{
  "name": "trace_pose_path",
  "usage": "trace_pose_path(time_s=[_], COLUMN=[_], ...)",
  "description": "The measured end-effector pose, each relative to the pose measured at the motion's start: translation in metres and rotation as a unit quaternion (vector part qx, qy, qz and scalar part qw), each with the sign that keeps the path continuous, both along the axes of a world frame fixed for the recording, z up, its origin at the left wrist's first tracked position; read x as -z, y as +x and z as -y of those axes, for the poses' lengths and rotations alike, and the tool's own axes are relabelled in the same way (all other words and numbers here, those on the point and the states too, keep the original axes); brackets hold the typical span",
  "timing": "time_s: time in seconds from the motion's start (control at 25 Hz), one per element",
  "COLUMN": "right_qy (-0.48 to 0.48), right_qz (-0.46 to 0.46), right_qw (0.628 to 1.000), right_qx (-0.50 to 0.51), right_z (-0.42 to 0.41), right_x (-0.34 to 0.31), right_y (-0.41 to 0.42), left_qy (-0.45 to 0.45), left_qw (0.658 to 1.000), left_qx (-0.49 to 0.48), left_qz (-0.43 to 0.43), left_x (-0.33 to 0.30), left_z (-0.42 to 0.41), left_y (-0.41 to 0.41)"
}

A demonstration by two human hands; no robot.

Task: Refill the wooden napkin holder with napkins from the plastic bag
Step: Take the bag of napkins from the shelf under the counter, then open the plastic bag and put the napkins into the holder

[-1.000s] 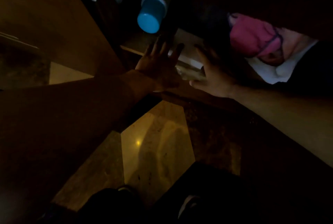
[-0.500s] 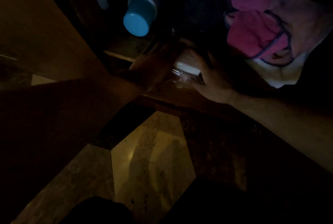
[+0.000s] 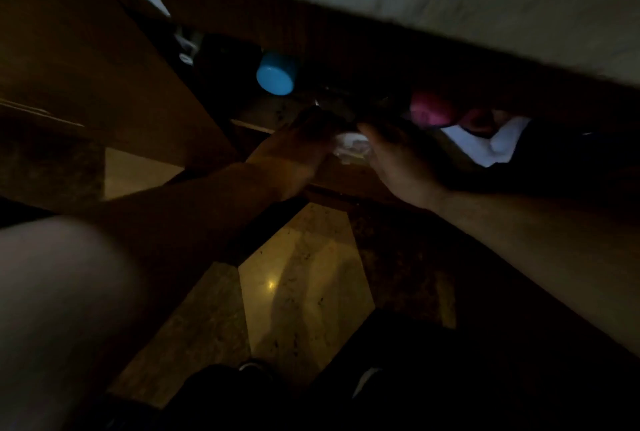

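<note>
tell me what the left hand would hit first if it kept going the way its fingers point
Probably the pale crinkled plastic bag right at the left hand's fingertips; it may be touching it already. Beyond that lies dark cabinet space, and the depth there is too dim to judge.

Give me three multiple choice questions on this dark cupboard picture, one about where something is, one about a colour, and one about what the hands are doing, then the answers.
1. Where is the pale plastic bag?
A. On the floor by the shoes
B. Between the two hands on the low shelf
C. On top of the counter

2. What colour is the round-ended container behind the hands?
A. Blue
B. Green
C. Red

3. What are the hands doing?
A. Both hang at the person's sides
B. One holds the container
C. Both are at the bag

Answers: 1 B, the plastic bag shows pale between the left hand and the right hand at the shelf edge. 2 A, the container has a bright blue end. 3 C, both hands meet at the bag; the dim picture hides whether the fingers are closed on it.
</note>
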State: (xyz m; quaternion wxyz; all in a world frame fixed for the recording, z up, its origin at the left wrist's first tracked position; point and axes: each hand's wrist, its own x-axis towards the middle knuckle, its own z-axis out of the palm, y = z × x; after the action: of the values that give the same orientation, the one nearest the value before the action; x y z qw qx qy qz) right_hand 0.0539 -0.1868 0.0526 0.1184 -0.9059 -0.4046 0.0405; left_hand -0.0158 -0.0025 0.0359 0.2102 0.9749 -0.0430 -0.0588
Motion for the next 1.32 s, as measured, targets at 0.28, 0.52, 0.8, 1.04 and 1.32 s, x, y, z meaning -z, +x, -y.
trace_pose_path(time_s=[0.28, 0.52, 0.8, 1.04, 1.32], right_qy=[-0.034, -0.05, -0.036, 0.0, 0.009], right_qz=[-0.112, -0.177, -0.177, -0.199, -0.145], right_qw=[0.992, 0.981, 0.979, 0.976, 0.985], right_qx=[-0.055, -0.064, -0.097, -0.091, -0.098], right_z=[0.031, 0.035, 0.034, 0.055, 0.105], right_x=[-0.088, -0.186, -0.322, -0.41, -0.446], right_y=[-0.07, -0.12, -0.128, -0.114, -0.075], left_qy=[0.064, 0.096, 0.059, -0.009, -0.034], left_qw=[0.995, 0.988, 0.992, 0.996, 0.996], left_qx=[0.022, 0.007, -0.024, -0.06, -0.067], left_qz=[-0.074, -0.122, -0.107, -0.059, -0.053], left_x=[-0.116, -0.22, -0.341, -0.424, -0.463], left_z=[0.025, 0.03, 0.023, 0.043, 0.074], left_y=[-0.09, -0.143, -0.17, -0.17, -0.136])
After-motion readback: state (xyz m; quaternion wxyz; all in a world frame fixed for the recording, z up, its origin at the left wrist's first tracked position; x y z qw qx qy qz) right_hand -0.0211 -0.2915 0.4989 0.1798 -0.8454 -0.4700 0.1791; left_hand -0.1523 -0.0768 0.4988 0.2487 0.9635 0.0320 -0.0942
